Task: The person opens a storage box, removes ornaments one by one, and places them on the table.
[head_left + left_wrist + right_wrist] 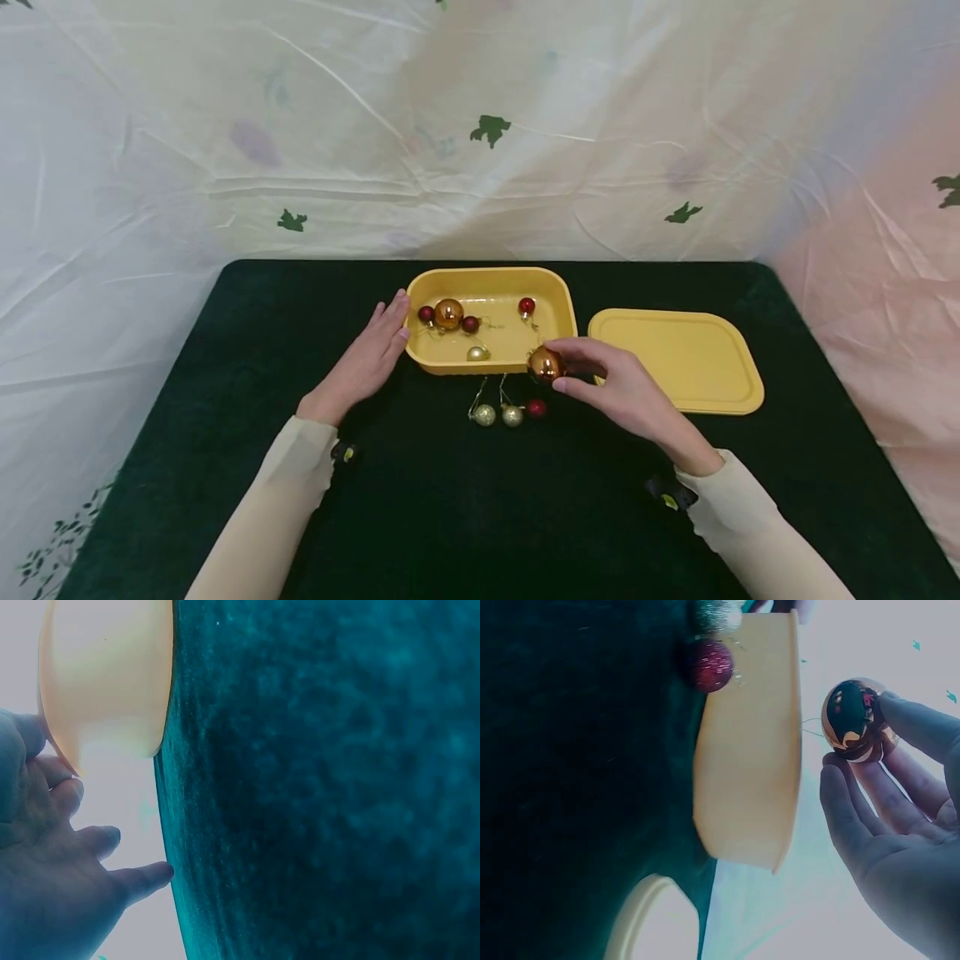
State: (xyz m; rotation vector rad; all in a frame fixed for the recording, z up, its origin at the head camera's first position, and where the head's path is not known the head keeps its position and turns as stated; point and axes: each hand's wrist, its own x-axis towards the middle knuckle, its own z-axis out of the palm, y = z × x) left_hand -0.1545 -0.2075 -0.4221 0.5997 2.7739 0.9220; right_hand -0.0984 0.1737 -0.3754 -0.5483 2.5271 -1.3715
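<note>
A yellow plastic box lies near the far edge of the table with several Christmas baubles inside. They include a shiny gold bauble, a red bauble and a pale gold bauble. With its fingers extended, my left hand touches the box's left end. My right hand pinches a shiny copper-gold bauble between thumb and fingers. This bauble is above the box's front right corner; in the right wrist view it is higher than the rim. Its thin string hangs toward the box.
In front of the box lie two glittery gold baubles with strings and a dark red bauble. A flat yellow lid rests right of the box. Dark green cloth covers the table, and a pale patterned curtain hangs behind.
</note>
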